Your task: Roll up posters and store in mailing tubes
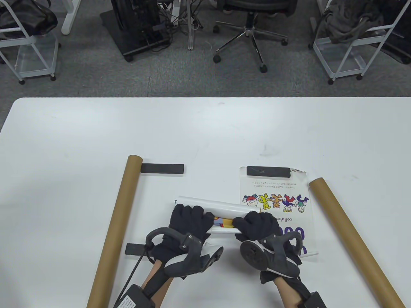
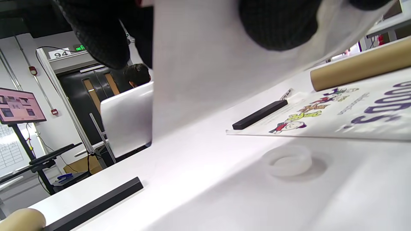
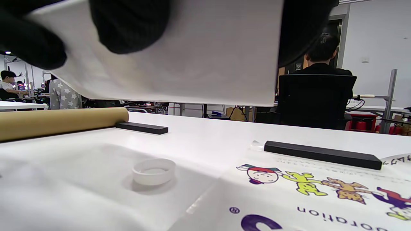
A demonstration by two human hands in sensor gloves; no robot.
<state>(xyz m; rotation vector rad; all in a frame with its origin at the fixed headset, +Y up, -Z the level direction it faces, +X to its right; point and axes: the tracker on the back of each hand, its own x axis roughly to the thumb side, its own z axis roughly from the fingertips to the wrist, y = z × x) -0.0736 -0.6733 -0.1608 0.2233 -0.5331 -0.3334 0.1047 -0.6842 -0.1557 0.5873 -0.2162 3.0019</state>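
Observation:
A partly rolled poster (image 1: 224, 210), white outside with colour print at its open seam, lies crosswise near the table's front middle. My left hand (image 1: 188, 219) grips its left part and my right hand (image 1: 257, 224) grips its right part, fingers curled over the top. In the wrist views the roll's white paper (image 2: 205, 64) (image 3: 192, 57) fills the top, with gloved fingers (image 2: 279, 22) (image 3: 131, 22) wrapped over it. One brown mailing tube (image 1: 115, 231) lies to the left, another brown tube (image 1: 353, 240) to the right.
A flat poster with cartoon figures (image 1: 273, 199) lies under the right hand's side, pinned by a black bar (image 1: 268, 170). More black bars (image 1: 162, 168) (image 1: 133, 249) lie near the left tube. A white ring cap (image 3: 154, 171) (image 2: 287, 160) sits on the table beyond the roll.

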